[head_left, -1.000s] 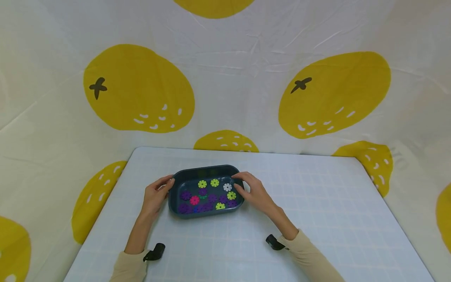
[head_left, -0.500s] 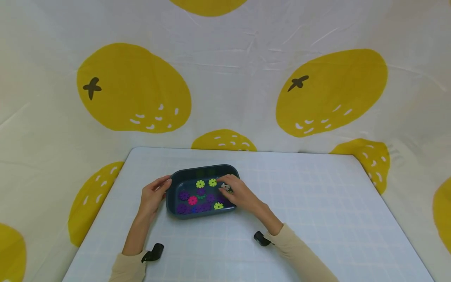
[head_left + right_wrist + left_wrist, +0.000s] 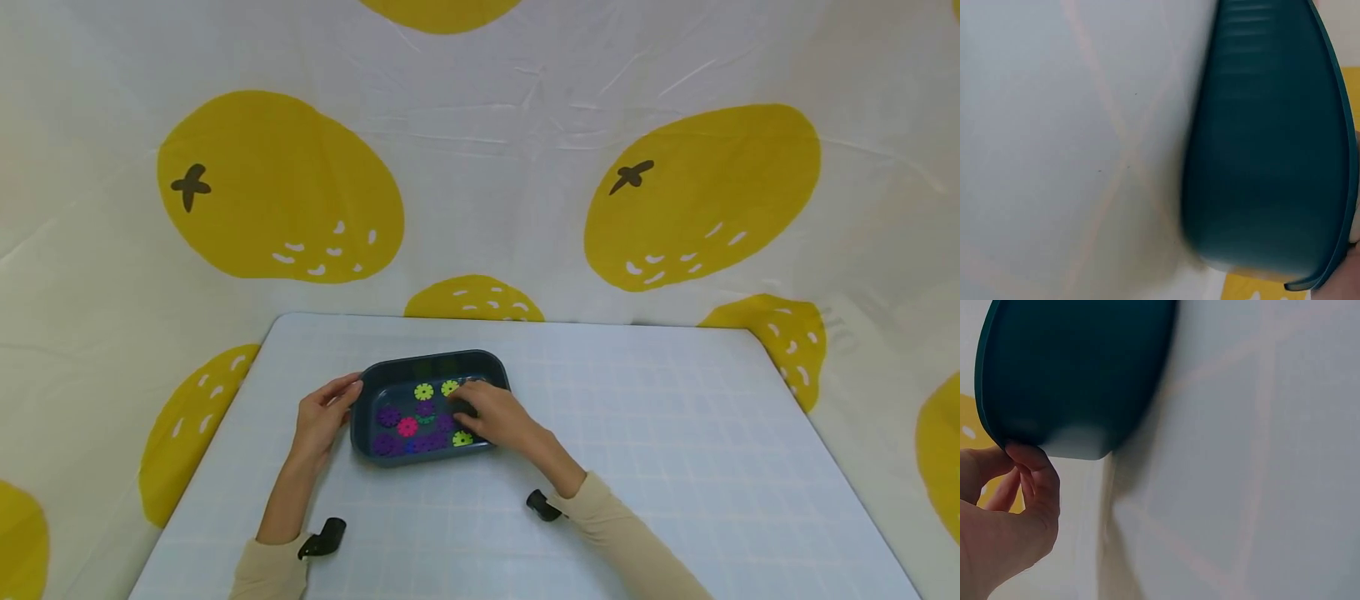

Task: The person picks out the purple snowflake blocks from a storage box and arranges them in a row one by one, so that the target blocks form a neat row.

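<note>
The left hand point(image 3: 321, 421) is grasping the left rim of a dark tray point(image 3: 386, 392), which is sitting left of centre in the lower half of the frame. In the left wrist view, its thumb and fingers are closing on the tray's edge. The right hand point(image 3: 497, 417) is reaching over the tray's right end, its bent fingers hanging among the discs; whether it is pinching one, I cannot tell.

Purple discs point(image 3: 387, 446) are lying mostly along the lower left of the tray, with a pink disc point(image 3: 407, 427) resting among them. Two yellow discs point(image 3: 423, 392) are lying higher up, the right one just beside the right hand's fingertips; another is lying just below its thumb.

The pale surface point(image 3: 637, 433) is leaving a narrow strip between the tray and its far edge, a wider one toward the bottom of the frame, and its broadest room toward the right. A fruit-patterned cloth point(image 3: 495, 167) is hanging behind.
</note>
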The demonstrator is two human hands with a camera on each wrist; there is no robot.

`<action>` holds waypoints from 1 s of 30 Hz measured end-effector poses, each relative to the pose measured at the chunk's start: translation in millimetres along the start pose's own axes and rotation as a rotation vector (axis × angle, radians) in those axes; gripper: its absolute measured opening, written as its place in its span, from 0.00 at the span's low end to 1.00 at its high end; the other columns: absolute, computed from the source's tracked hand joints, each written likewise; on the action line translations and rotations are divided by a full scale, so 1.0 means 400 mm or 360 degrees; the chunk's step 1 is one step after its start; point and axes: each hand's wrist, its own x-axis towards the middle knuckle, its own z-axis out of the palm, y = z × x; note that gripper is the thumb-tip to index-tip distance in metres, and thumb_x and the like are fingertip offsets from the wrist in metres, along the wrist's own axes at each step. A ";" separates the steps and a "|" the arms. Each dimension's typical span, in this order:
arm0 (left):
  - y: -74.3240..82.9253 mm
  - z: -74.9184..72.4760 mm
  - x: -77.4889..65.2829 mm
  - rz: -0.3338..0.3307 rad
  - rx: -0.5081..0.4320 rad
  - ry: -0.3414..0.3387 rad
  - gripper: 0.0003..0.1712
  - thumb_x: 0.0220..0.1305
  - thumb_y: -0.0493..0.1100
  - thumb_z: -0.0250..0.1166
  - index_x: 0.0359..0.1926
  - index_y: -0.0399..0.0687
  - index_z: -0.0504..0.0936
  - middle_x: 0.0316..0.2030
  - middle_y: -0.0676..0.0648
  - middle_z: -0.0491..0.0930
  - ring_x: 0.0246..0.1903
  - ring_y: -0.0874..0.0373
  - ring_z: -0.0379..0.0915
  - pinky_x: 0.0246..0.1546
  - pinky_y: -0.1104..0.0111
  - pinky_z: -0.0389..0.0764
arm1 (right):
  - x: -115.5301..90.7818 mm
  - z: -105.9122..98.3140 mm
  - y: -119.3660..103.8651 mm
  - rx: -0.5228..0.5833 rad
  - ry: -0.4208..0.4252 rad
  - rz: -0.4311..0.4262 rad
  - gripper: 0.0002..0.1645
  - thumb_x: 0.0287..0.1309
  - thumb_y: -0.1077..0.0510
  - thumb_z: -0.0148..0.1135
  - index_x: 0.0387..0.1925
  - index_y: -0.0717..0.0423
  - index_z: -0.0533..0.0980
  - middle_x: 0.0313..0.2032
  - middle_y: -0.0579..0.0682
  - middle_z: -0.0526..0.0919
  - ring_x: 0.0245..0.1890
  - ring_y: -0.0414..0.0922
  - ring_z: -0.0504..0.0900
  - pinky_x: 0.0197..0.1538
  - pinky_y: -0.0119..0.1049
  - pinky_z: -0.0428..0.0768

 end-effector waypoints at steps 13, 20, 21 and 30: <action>0.018 0.000 0.013 -0.0040 0.0055 -0.0176 0.31 0.72 0.50 0.68 0.69 0.41 0.76 0.50 0.58 0.80 0.41 0.69 0.75 0.41 0.76 0.78 | -0.012 -0.026 -0.038 0.0049 -0.0341 0.0116 0.17 0.67 0.62 0.68 0.56 0.61 0.80 0.51 0.54 0.83 0.53 0.49 0.82 0.55 0.42 0.81; 0.013 0.005 0.015 -0.0051 0.0084 -0.0192 0.31 0.71 0.49 0.68 0.70 0.43 0.75 0.54 0.55 0.78 0.45 0.69 0.75 0.43 0.76 0.78 | -0.011 -0.035 -0.033 0.0114 -0.0440 0.0130 0.19 0.64 0.66 0.70 0.56 0.64 0.80 0.51 0.56 0.83 0.54 0.49 0.81 0.58 0.41 0.79; 0.013 0.006 0.014 -0.0052 0.0081 -0.0184 0.31 0.71 0.49 0.68 0.70 0.43 0.76 0.54 0.54 0.77 0.45 0.69 0.75 0.43 0.76 0.78 | -0.010 -0.035 -0.032 0.0131 -0.0447 0.0128 0.19 0.63 0.67 0.70 0.56 0.64 0.80 0.51 0.56 0.83 0.54 0.49 0.81 0.58 0.41 0.79; 0.019 0.012 0.003 -0.0043 0.0054 -0.0146 0.30 0.72 0.47 0.68 0.70 0.42 0.75 0.51 0.54 0.76 0.44 0.68 0.75 0.43 0.74 0.78 | -0.015 -0.026 -0.026 0.0214 -0.0377 0.0120 0.17 0.62 0.68 0.70 0.52 0.63 0.82 0.48 0.55 0.85 0.52 0.49 0.81 0.56 0.41 0.79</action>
